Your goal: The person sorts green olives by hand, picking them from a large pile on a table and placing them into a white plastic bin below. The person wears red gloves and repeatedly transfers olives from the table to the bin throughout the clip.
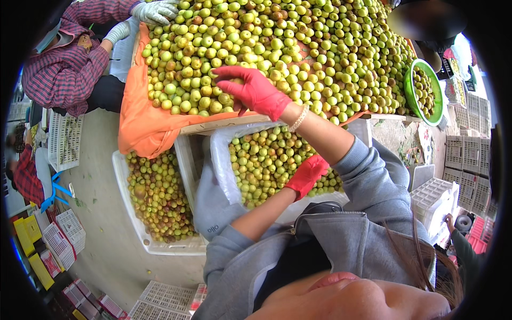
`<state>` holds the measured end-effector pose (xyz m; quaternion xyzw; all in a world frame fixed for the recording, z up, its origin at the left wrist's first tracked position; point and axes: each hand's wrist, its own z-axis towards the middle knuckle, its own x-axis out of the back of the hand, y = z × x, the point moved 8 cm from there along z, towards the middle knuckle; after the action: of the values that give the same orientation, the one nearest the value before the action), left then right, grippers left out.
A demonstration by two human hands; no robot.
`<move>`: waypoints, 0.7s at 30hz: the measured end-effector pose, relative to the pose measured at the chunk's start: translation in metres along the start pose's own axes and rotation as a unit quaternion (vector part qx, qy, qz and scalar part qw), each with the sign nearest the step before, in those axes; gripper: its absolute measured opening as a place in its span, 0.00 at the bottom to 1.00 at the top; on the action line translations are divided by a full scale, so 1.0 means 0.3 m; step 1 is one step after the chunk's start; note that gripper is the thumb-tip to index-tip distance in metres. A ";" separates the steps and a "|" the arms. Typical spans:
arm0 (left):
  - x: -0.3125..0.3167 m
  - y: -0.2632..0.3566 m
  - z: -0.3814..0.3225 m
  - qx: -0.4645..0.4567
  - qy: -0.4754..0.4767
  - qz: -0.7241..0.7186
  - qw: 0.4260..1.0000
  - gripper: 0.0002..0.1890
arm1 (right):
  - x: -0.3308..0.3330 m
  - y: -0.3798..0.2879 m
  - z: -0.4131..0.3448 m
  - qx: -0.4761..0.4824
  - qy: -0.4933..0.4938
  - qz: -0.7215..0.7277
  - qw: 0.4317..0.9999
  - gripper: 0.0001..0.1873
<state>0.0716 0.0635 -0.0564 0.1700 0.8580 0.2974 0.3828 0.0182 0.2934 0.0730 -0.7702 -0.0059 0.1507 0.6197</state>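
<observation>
My right hand (254, 92), in a red glove, reaches over a large heap of green and brownish jujube-like fruit (240, 48) on a table. Its thumb and fingers are apart, and I see no fruit between them. My left hand (308, 176), also red-gloved, is lower down, above a crate with a clear plastic liner (224, 160) that holds more of this fruit (260, 168). Its fingers are curled; whether they enclose a fruit is hidden. My right forearm passes above the lined crate.
Orange cloth (140, 120) covers the table's wooden edge (224, 124). A white crate of browner fruit (156, 250) stands at left, a green basket (438, 94) at the table's right corner. A co-worker's gloved hand (154, 12) touches the heap's upper left. Stacked crates (432, 196) stand right.
</observation>
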 end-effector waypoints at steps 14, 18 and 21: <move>-0.012 0.013 -0.002 -0.001 -0.004 -0.007 1.000 0.19 | 0.777 0.131 -0.184 0.016 0.196 -0.597 0.778 0.14; -0.012 0.003 0.001 0.005 -0.008 -0.010 1.000 0.20 | 1.149 0.008 -0.497 -0.001 0.424 -0.367 0.828 0.18; -0.001 0.003 0.001 0.015 0.002 0.005 1.000 0.20 | 1.493 -0.151 -0.822 0.060 0.583 -0.240 0.774 0.17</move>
<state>0.0721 0.0643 -0.0557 0.1793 0.8620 0.2869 0.3775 0.5129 0.1567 0.0617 -0.6456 0.1807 -0.4806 0.5653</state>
